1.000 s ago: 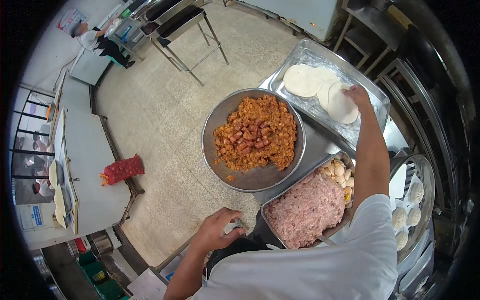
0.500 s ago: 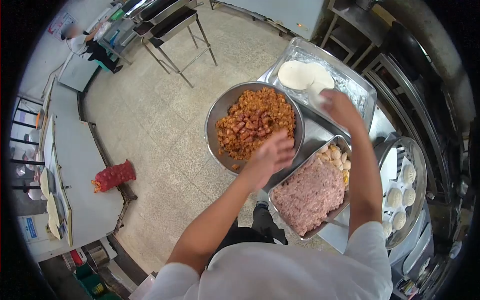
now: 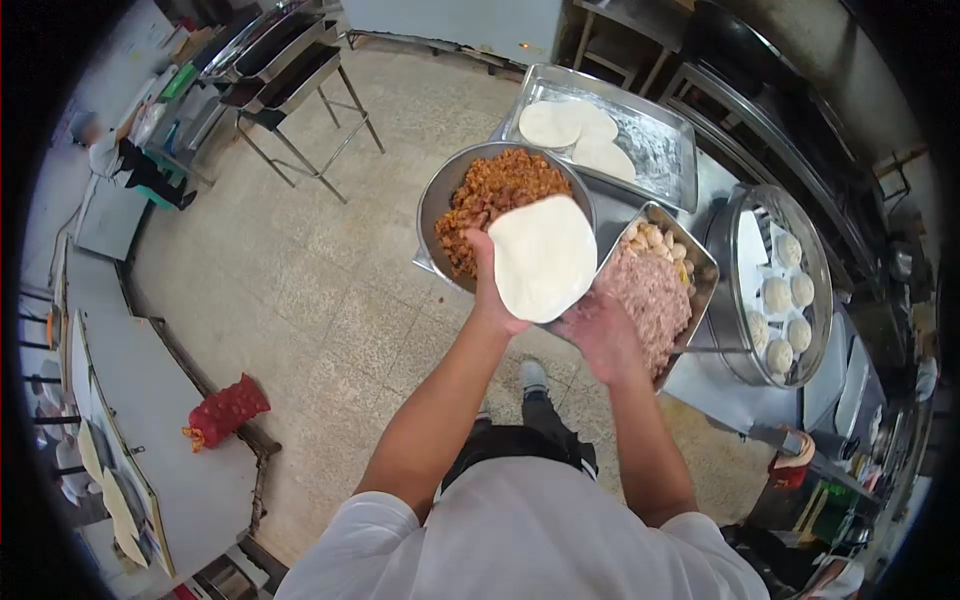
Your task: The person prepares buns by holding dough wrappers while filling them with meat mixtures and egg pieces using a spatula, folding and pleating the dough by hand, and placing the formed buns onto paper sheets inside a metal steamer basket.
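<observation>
A flat round dough wrapper (image 3: 545,258) lies across my left hand (image 3: 488,292), which holds it over the near part of a steel bowl (image 3: 432,215). My thumb shows at its left edge; the other fingers are hidden beneath it. At the wrapper's lower right edge is my right hand (image 3: 608,335), blurred, its fingertips partly hidden. The bowl holds a reddish-brown chopped filling (image 3: 515,180). Just beyond my right hand, a metal pan (image 3: 706,275) contains pink minced meat (image 3: 650,300) and pale yellowish pieces (image 3: 655,243). More dough wrappers (image 3: 603,158) lie in a floured tray (image 3: 650,125).
On the right, a round steamer (image 3: 722,300) holds several pleated buns (image 3: 776,295). A red mesh sack (image 3: 228,411) rests on the floor at the left. Farther off stand a metal stand (image 3: 320,110) and a seated person (image 3: 125,160) at a counter.
My right hand has brought a dough wrapper from the tray toward me, and it now lies on my left hand. The view has shifted, and my hands have come together.
</observation>
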The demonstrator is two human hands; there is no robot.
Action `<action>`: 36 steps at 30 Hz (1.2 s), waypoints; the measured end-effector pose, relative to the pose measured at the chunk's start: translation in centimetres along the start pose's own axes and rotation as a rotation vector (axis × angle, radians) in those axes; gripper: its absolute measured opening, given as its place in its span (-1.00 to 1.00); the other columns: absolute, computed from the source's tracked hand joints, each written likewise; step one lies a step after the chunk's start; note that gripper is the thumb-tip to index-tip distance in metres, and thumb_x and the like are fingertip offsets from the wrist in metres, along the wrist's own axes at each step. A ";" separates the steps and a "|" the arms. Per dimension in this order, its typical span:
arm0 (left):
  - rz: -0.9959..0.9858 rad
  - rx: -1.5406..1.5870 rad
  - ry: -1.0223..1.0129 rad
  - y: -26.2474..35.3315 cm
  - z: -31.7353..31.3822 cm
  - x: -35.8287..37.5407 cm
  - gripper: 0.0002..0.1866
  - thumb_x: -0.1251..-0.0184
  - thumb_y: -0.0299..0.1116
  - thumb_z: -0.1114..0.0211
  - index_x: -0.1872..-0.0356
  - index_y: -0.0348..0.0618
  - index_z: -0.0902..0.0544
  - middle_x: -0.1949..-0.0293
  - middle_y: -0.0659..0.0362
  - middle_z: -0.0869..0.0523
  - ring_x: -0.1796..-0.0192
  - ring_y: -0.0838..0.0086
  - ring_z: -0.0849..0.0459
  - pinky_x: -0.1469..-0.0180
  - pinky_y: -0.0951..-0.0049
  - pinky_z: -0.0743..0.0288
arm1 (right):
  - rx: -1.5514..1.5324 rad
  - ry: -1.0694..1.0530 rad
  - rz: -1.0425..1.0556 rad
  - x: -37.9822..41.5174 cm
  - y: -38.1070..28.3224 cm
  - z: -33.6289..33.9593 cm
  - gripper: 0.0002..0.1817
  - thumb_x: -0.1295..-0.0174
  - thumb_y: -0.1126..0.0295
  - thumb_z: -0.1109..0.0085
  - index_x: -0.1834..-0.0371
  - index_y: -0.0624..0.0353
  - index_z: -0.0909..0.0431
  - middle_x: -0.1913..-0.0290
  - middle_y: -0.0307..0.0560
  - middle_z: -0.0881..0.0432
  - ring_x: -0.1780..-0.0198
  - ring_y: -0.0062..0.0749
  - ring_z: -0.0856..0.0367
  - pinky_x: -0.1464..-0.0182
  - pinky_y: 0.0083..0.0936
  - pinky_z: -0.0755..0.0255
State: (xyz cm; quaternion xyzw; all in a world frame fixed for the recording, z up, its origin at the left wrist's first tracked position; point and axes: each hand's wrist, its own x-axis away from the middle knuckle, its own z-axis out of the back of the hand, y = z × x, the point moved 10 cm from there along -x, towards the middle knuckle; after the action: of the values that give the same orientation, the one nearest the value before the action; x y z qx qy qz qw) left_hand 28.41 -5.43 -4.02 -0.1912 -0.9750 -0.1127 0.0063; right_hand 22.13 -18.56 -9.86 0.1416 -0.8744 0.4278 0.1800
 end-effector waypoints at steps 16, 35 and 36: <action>0.012 0.116 0.061 3.8 5.4 16.5 0.22 -0.15 0.70 0.21 -0.53 -0.23 -0.20 -0.49 -0.09 -0.32 -0.47 -0.03 -0.36 -0.49 -0.07 -0.24 | 1.544 0.027 1.253 16.4 -0.9 -17.9 -0.22 -0.30 0.05 -0.20 -0.44 0.38 -0.27 -0.50 0.33 -0.22 -0.53 0.17 -0.19 -0.53 0.07 -0.02; 0.042 0.051 0.150 1.6 10.8 19.9 0.18 -0.15 0.69 0.17 -0.53 -0.16 -0.24 -0.46 -0.04 -0.40 -0.44 -0.03 -0.42 -0.43 -0.22 -0.30 | 2.626 0.381 0.219 12.3 -13.2 12.2 -0.74 -0.31 0.33 -0.05 0.05 0.11 -0.66 -0.08 0.08 -0.60 -0.25 0.04 -0.48 -0.47 0.17 -0.10; 0.036 0.078 0.134 0.8 10.8 19.9 0.19 -0.15 0.69 0.18 -0.53 -0.16 -0.22 -0.47 -0.06 -0.37 -0.45 -0.04 -0.40 -0.43 -0.24 -0.28 | 2.593 0.343 0.306 11.8 -12.8 12.1 -0.75 -0.31 0.34 -0.03 0.07 0.10 -0.66 -0.02 0.07 -0.59 -0.19 0.03 -0.50 -0.46 0.17 -0.12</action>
State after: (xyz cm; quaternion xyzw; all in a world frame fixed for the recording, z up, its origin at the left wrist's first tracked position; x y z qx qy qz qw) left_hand 10.55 5.07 -13.30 -0.2005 -0.9724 -0.0869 0.0813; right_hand 14.35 -36.99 -2.66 0.0548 0.1949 0.9789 -0.0275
